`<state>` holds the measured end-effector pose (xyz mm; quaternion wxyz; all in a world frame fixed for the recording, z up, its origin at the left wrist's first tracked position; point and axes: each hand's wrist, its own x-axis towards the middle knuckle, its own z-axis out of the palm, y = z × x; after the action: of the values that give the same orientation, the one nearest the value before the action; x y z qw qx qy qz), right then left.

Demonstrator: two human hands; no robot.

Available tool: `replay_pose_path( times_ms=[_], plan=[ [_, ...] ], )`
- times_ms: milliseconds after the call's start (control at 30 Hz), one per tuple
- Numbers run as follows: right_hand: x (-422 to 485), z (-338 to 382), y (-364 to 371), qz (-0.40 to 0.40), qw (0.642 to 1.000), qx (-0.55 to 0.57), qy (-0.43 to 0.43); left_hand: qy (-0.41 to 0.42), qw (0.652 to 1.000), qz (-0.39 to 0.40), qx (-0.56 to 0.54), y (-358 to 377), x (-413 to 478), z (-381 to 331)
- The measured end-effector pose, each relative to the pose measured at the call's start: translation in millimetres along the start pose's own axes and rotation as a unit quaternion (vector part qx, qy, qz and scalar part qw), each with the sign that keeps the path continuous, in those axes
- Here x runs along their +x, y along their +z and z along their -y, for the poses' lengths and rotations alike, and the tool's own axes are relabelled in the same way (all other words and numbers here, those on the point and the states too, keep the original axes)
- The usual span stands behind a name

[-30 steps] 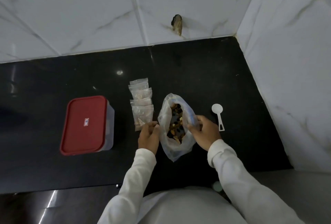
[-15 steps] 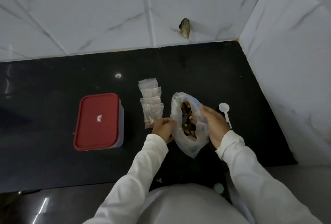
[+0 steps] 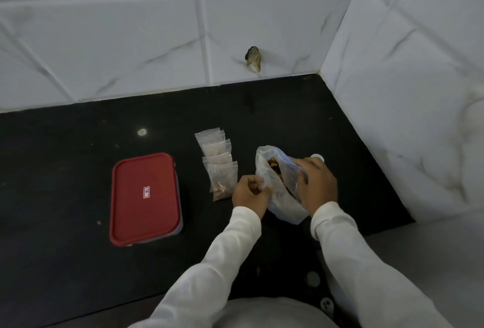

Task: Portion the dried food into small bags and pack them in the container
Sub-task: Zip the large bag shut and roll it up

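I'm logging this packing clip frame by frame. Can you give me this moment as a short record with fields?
surface: black countertop
container: red-lidded container, lid on
small bags: overlapping row between the container and the big bag
big bag: clear plastic bag, open, dried food inside
left hand: pinching the bag's left rim
right hand: gripping the bag's right side
scoop: white spoon, mostly hidden behind the right hand

The right hand [image 3: 315, 183] covers nearly all of the white scoop [image 3: 317, 156], only its rounded tip peeking out just beyond the knuckles. Deep inside the big plastic bag [image 3: 281, 183] pinched between both hands, the dried food [image 3: 275, 166] is a dark, unreadable jumble. The label [image 3: 146, 192] on the red lid [image 3: 144, 196], left of the left hand [image 3: 248, 194], is too small to read.
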<state>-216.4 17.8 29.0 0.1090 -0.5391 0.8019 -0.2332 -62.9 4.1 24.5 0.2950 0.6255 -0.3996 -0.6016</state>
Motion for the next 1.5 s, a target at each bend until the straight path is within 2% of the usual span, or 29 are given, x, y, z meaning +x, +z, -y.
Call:
replay_pose_path(
  times_ms=[67,100,167,200,267,333,400,500,567,700,767,867,933,1000,1067,1200,1267,1300,1367,1433,1467,1500],
  plan=[
    [-3,0,3,0.003,1.000,-0.012,-0.006,0.068,0.998,-0.015,0.006,2,-4,-2],
    [-3,2,2,0.002,1.000,0.001,0.002,0.075,0.997,-0.022,-0.006,2,-5,-3],
    [-1,4,0,0.009,0.993,0.092,0.070,-0.002,0.994,-0.011,-0.112,3,-3,-2],
    [1,5,-3,0.018,0.978,0.162,0.130,-0.076,0.977,0.009,-0.199,3,-1,-1],
    [6,5,-7,0.040,0.919,0.290,0.266,-0.197,0.926,0.066,-0.316,2,0,3],
    [9,6,-10,0.063,0.855,0.376,0.352,-0.225,0.920,0.118,-0.299,2,-3,8],
    [8,5,-12,0.079,0.817,0.426,0.380,-0.188,0.938,0.172,-0.234,3,-4,16],
    [9,-4,-16,0.120,0.770,0.490,0.390,-0.083,0.968,0.224,-0.081,-1,0,22],
    [12,-11,-21,0.166,0.751,0.517,0.375,-0.037,0.974,0.220,-0.025,-3,-1,18],
    [7,-24,-35,0.300,0.771,0.475,0.298,-0.029,0.986,0.125,-0.102,8,-5,7],
    [1,-33,-39,0.367,0.755,0.471,0.270,-0.016,0.990,0.089,-0.107,18,-10,1],
    [-5,-45,-42,0.416,0.725,0.487,0.254,-0.020,0.998,0.028,-0.047,27,-13,-3],
    [-8,-49,-40,0.410,0.730,0.484,0.254,-0.010,0.999,-0.013,0.038,30,-14,-4],
    [-10,-49,-36,0.371,0.763,0.464,0.253,-0.003,0.993,-0.036,0.115,30,-16,-5],
    [-10,-46,-33,0.341,0.806,0.418,0.245,-0.012,0.990,-0.046,0.130,31,-19,-9],
    [-13,-38,-30,0.327,0.887,0.246,0.214,-0.014,0.982,-0.075,0.173,34,-25,-12],
    [-16,-28,-31,0.284,0.939,0.137,0.138,-0.024,0.981,-0.079,0.176,36,-29,-13],
    [-18,-22,-32,0.264,0.955,0.087,0.101,-0.022,0.978,-0.074,0.195,37,-30,-14],
    [-18,-13,-32,0.254,0.963,0.018,0.085,0.000,0.974,-0.059,0.217,34,-32,-15],
    [-16,-13,-31,0.263,0.961,0.017,0.082,-0.017,0.993,-0.019,0.119,26,-33,-19],
    [-14,-16,-30,0.268,0.957,0.054,0.093,-0.052,0.999,0.014,0.005,21,-31,-22],
    [-14,-19,-32,0.278,0.943,0.123,0.132,-0.094,0.986,0.051,-0.124,15,-31,-25]
  ],
)
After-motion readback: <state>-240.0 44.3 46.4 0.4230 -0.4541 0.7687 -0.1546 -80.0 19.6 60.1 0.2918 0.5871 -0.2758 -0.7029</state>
